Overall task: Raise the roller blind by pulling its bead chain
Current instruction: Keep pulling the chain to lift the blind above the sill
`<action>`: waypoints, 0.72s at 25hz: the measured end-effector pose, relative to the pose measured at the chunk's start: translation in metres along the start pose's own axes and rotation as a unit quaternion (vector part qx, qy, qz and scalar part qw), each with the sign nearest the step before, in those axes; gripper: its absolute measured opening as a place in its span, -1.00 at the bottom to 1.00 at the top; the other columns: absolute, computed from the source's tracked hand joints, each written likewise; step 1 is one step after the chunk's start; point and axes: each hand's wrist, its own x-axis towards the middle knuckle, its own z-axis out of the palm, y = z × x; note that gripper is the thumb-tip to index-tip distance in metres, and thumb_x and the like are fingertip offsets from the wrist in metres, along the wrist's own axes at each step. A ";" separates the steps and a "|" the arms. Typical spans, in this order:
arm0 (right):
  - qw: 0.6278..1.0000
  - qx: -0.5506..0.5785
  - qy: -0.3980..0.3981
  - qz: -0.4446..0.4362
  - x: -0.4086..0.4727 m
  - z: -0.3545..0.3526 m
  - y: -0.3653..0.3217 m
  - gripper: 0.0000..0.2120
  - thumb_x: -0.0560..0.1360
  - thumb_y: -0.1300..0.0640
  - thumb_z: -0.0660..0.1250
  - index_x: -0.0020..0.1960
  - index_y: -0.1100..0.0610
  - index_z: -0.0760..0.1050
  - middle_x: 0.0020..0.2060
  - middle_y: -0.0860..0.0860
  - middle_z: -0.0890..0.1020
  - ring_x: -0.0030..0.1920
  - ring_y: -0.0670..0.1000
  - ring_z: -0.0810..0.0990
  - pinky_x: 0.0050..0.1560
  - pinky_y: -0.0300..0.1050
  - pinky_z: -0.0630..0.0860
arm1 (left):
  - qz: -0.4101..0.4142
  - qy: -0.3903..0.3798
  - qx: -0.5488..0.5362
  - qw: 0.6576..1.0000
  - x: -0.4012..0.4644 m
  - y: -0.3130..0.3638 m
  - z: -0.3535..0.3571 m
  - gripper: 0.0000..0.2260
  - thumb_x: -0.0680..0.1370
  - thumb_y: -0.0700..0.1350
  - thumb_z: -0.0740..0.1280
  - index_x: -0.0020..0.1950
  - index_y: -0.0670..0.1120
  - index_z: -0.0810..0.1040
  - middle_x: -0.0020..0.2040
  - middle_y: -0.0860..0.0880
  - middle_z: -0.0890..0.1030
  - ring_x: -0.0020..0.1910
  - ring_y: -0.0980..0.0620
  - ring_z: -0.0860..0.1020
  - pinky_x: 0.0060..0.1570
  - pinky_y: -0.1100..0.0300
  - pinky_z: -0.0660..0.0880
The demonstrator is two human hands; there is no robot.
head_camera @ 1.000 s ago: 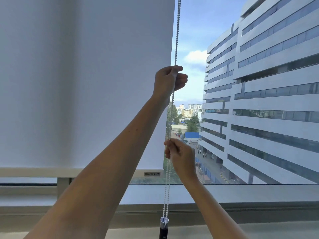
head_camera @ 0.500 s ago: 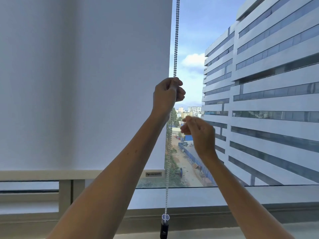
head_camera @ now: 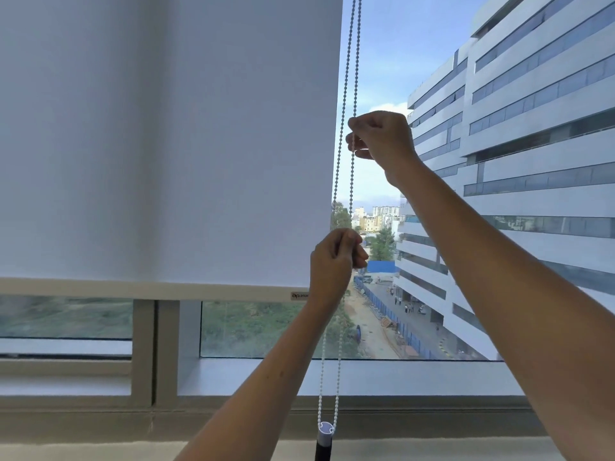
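White roller blind point(head_camera: 166, 144) fabric covers the left and centre of the window, with its bottom bar point(head_camera: 149, 290) hanging level a short way above the window sill point(head_camera: 382, 374); a strip of glass shows between bar and sill. A small label point(head_camera: 299, 296) sits at the right end of the bar. The bead chain point(head_camera: 342, 128) hangs as two strands just beside the right edge of the blind, running from the top of the view down to a white connector on a black weight point(head_camera: 324, 440) near the bottom edge. The right hand point(head_camera: 382, 141) is raised high, its fingers point(head_camera: 357, 123) pinched closed on the right-hand strand. The left hand point(head_camera: 334, 261) sits lower on the chain, level with the bottom of the blind fabric, with its fingers point(head_camera: 357, 252) clenched around the chain; which strand it grips cannot be determined. Both strands continue below the left hand to the weight. Both forearms extend upward from the lower edge of the view. A multi-storey building point(head_camera: 515, 144) with banded windows stands outside on the right.
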 end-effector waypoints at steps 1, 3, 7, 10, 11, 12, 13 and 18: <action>1.000 0.008 0.002 0.003 0.002 0.000 -0.002 -0.84 0.50 0.20 0.34 -0.05 0.31 0.58 -0.24 0.16 0.66 -0.30 0.03 0.61 -0.22 -0.18 0.62 | -0.006 -0.001 0.000 1.000 -0.006 -0.006 0.001 -0.77 0.63 -0.19 0.17 -0.17 -0.11 0.54 -0.38 -0.04 0.57 -0.42 0.08 0.53 -0.29 0.21 0.57; 1.000 0.005 0.002 0.010 0.006 0.001 -0.003 -0.84 0.49 0.21 0.34 -0.06 0.32 0.58 -0.26 0.16 0.65 -0.32 0.04 0.60 -0.26 -0.19 0.62 | -0.019 -0.002 -0.005 1.000 -0.019 -0.016 0.002 -0.77 0.63 -0.20 0.18 -0.18 -0.09 0.54 -0.39 -0.01 0.57 -0.42 0.09 0.53 -0.31 0.24 0.57; 0.998 -0.014 -0.028 0.046 0.002 0.005 0.007 -0.86 0.50 0.24 0.32 -0.05 0.31 0.58 -0.33 0.11 0.63 -0.37 0.04 0.58 -0.27 -0.16 0.61 | -0.053 -0.005 -0.023 0.998 -0.039 -0.033 -0.002 -0.77 0.63 -0.22 0.18 -0.19 -0.09 0.54 -0.37 -0.07 0.57 -0.42 0.08 0.53 -0.30 0.22 0.59; 0.999 -0.025 -0.016 0.043 -0.005 0.009 0.015 -0.87 0.50 0.28 0.26 -0.10 0.25 0.59 -0.39 0.07 0.60 -0.45 -0.03 0.56 -0.31 -0.21 0.59 | -0.084 -0.021 -0.042 0.995 -0.040 -0.037 -0.007 -0.78 0.63 -0.22 0.18 -0.17 -0.13 0.54 -0.35 -0.10 0.57 -0.42 0.09 0.56 -0.27 0.21 0.62; 0.999 -0.034 -0.008 0.031 -0.007 0.010 0.015 -0.86 0.50 0.29 0.25 -0.12 0.25 0.59 -0.41 0.06 0.60 -0.48 -0.05 0.55 -0.33 -0.23 0.59 | -0.096 -0.031 -0.049 0.994 -0.038 -0.037 -0.008 -0.78 0.63 -0.21 0.18 -0.17 -0.14 0.54 -0.34 -0.11 0.58 -0.41 0.09 0.57 -0.26 0.20 0.63; 0.999 -0.045 -0.003 0.017 -0.008 0.012 0.015 -0.86 0.50 0.29 0.25 -0.12 0.27 0.58 -0.42 0.06 0.59 -0.49 -0.07 0.54 -0.34 -0.23 0.58 | -0.108 -0.042 -0.060 0.991 -0.036 -0.037 -0.010 -0.78 0.63 -0.20 0.19 -0.16 -0.14 0.55 -0.33 -0.10 0.60 -0.39 0.09 0.58 -0.23 0.19 0.63; 0.999 -0.053 -0.001 0.003 -0.009 0.013 0.013 -0.86 0.50 0.28 0.25 -0.11 0.29 0.58 -0.43 0.06 0.59 -0.51 -0.08 0.53 -0.35 -0.24 0.58 | -0.121 -0.054 -0.075 0.988 -0.033 -0.036 -0.012 -0.79 0.63 -0.18 0.20 -0.15 -0.14 0.56 -0.31 -0.10 0.61 -0.37 0.08 0.59 -0.21 0.19 0.63; 0.999 -0.036 0.023 -0.027 -0.018 0.014 0.010 -0.84 0.51 0.26 0.25 -0.14 0.27 0.58 -0.45 0.04 0.57 -0.54 -0.15 0.51 -0.42 -0.36 0.53 | -0.171 -0.110 -0.136 0.970 0.003 -0.011 -0.017 -0.66 0.64 0.05 0.11 0.08 -0.14 0.57 -0.13 -0.08 0.68 -0.15 -0.03 0.65 0.01 0.05 0.58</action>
